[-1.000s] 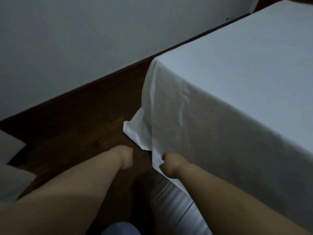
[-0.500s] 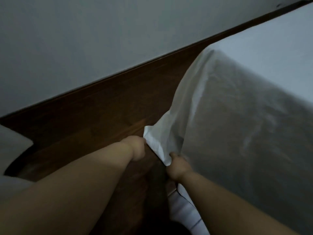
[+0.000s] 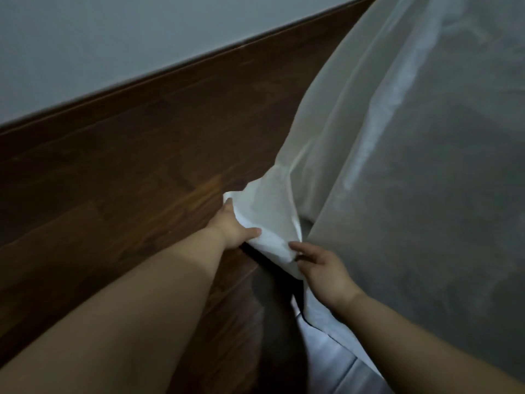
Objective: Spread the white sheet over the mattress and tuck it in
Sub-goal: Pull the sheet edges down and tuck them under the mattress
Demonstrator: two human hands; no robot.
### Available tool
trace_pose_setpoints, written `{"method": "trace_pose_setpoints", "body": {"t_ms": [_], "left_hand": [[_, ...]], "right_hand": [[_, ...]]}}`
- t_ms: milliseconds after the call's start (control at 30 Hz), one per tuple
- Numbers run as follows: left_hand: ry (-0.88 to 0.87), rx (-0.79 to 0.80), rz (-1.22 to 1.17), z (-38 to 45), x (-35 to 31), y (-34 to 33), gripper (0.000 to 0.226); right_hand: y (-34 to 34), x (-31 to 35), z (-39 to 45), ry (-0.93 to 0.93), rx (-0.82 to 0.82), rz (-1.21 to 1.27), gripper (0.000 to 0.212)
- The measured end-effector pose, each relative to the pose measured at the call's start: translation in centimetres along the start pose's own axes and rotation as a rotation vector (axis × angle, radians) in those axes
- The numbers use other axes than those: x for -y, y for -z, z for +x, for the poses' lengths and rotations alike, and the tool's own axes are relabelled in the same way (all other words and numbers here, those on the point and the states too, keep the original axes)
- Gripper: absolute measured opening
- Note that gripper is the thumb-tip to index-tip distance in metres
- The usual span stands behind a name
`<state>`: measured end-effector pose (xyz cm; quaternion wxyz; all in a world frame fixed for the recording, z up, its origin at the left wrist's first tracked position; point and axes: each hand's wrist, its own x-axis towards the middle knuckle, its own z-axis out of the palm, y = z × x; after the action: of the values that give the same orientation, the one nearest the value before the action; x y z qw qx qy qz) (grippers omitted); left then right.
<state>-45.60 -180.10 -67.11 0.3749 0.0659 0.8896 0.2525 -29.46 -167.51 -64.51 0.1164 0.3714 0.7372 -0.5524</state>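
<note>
- The mattress fills the right side of the view, its near corner pointing down toward the hands; only its sheeted side and corner show.
- The wooden floor runs dark brown across the left and middle, meeting the grey wall along a slanted line.
- The white sheet drapes over the mattress and down its side, creased into long folds at the corner; its loose corner flap is pulled out to the left, away from the mattress and above the floor.
- The left hand grips the outer edge of that flap, thumb lying on top of the cloth, the other fingers hidden beneath it.
- The right hand sits just beside the mattress corner, fingers fairly straight and reaching onto the lower end of the flap, touching the cloth rather than clutching it.
</note>
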Motion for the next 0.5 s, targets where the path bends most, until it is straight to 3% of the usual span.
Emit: {"method": "trace_pose_setpoints", "body": {"t_ms": [67, 133, 200, 300, 400, 500], "left_hand": [[-0.018, 0.061, 0.121, 0.9, -0.8, -1.5, 0.103], [-0.085, 0.055, 0.278, 0.8, -1.3, -2.1, 0.067], [-0.079, -0.004, 0.260, 0.4, -1.4, -1.7, 0.042], [0.030, -0.183, 0.051, -0.1, 0.5, 1.0, 0.043], [0.162, -0.415, -0.377, -1.1, 3.2, 6.4, 0.044], [0.170, -0.432, -0.785, -3.6, 5.3, 11.2, 0.043]], "right_hand": [[0.0, -0.2, 0.0, 0.003, 0.024, 0.059, 0.041], [0.1, 0.1, 0.0, -0.020, 0.014, 0.112, 0.040], [0.0, 1.0, -0.3, -0.033, -0.005, 0.145, 0.039], [-0.9, 1.8, -0.3, -0.016, -0.040, 0.124, 0.036], [-2.2, 2.5, 0.8, 0.029, -0.119, -0.002, 0.025], [-3.5, 3.6, 1.5, 0.021, -0.164, -0.185, 0.028]]}}
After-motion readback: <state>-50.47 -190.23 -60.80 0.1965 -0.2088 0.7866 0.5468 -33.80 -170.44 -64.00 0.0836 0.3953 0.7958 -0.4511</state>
